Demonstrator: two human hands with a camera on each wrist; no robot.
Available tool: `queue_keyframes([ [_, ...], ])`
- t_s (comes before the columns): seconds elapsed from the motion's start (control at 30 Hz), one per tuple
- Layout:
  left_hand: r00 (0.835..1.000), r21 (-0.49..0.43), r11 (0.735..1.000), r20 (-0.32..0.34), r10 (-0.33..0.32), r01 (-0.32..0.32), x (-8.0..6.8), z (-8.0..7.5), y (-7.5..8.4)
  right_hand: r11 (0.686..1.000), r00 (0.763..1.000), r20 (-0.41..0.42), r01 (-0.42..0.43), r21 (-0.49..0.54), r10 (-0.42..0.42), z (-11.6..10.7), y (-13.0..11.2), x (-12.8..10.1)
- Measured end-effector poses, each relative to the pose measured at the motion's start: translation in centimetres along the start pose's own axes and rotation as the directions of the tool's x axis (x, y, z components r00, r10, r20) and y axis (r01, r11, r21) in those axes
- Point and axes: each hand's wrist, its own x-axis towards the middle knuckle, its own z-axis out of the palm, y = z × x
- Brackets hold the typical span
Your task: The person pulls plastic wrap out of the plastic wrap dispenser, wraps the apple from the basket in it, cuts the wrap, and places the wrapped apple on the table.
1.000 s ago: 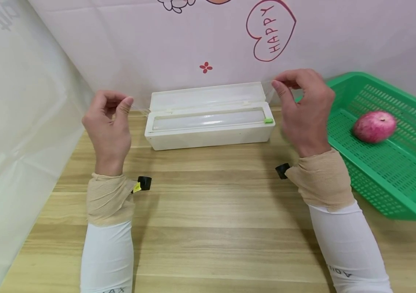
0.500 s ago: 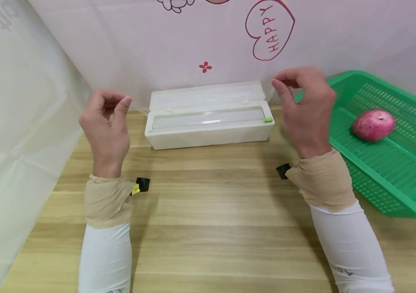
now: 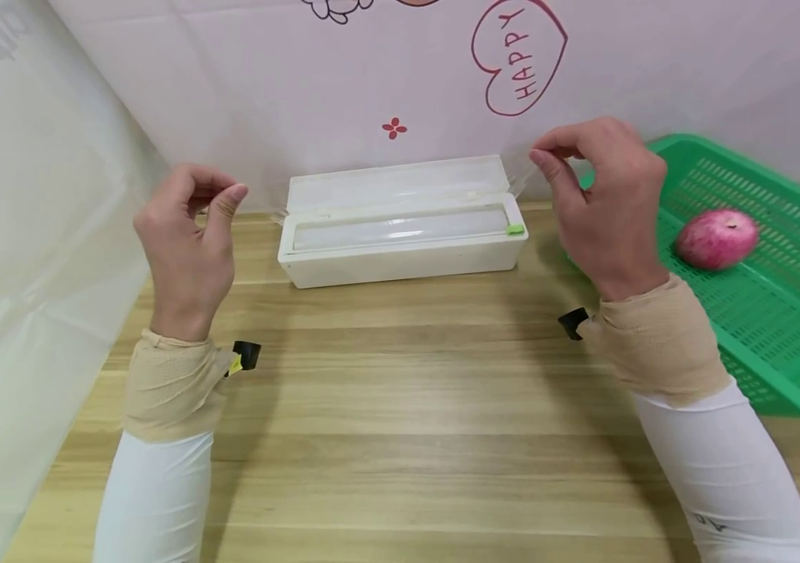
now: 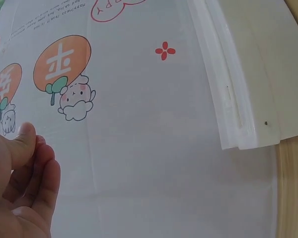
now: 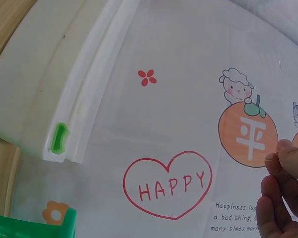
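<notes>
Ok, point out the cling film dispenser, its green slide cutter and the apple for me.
cling film dispenser [image 3: 400, 262], head view, white front wall of the box.
green slide cutter [image 3: 515, 230], head view, middle of the tab.
apple [image 3: 716, 238], head view, middle of its red skin.

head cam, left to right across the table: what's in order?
Left hand → white dispenser box → right hand → pink fruit lying in the green basket.
</notes>
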Motion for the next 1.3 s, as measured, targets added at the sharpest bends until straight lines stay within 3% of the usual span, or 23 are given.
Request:
queue_keyframes([
  [0.57,1.0,-0.004,1.0,-0.009,0.016,-0.016,0.7,-0.8,1.4,1.0,1.0,-0.026,-0.01,0.017,0.01,-1.2,-1.0,1.1],
  [1.3,0.995,-0.023,0.999,-0.09,0.035,-0.037,1.5,-2.1,2.9,1.0,0.999,-0.049,-0.008,0.018,0.009,-2.5,-2.7,2.7],
])
